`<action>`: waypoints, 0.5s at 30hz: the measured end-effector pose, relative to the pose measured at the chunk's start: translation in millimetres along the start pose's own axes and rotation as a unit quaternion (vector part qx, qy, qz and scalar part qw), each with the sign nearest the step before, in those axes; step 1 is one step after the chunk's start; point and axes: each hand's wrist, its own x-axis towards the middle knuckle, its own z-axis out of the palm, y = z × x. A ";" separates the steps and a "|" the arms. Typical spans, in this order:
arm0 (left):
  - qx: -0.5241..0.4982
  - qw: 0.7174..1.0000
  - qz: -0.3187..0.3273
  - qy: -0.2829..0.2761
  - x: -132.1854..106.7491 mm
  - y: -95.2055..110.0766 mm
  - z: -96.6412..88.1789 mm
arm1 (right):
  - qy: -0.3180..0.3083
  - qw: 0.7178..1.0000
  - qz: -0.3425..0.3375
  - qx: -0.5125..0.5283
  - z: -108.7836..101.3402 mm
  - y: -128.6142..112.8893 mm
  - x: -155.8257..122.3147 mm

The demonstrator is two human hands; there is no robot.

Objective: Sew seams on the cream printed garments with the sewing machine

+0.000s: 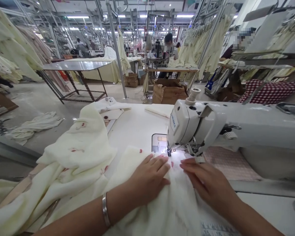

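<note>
Cream fabric with small red marks lies heaped on the white sewing table and runs under the needle of a white sewing machine. My left hand lies flat on the fabric just left of the presser foot, fingers stretched out. My right hand rests flat on the fabric just right of the needle, fingers together and extended. A silver bangle sits on my left wrist. Neither hand grips anything.
A metal table and a steel pole stand beyond the sewing table. Cardboard boxes sit on the floor, and fabric lies there at left. Other people work at distant stations. Cream garments hang on both sides.
</note>
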 end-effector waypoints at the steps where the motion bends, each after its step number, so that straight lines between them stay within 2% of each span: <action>1: 0.002 1.000 0.006 -0.002 0.6 0.5 -2.2 | -0.009 0.999 -0.033 -0.006 1.7 -7.6 -4.8; 3: 0.008 1.000 0.014 -0.001 2.8 -0.1 -6.8 | -0.042 0.995 -0.079 -0.041 6.3 -17.7 -13.4; 5: 0.010 1.000 0.014 0.002 4.7 -2.0 -9.7 | -0.090 0.988 -0.091 -0.084 10.6 -19.3 -19.6; 8: 0.010 1.000 0.012 -0.004 7.0 -5.9 -10.2 | -0.136 0.981 -0.084 -0.109 13.8 -11.0 -22.7; 15: 0.006 1.000 -0.009 -0.021 22.3 -22.3 -9.0 | -0.158 0.983 -0.031 -0.082 12.4 3.1 -2.6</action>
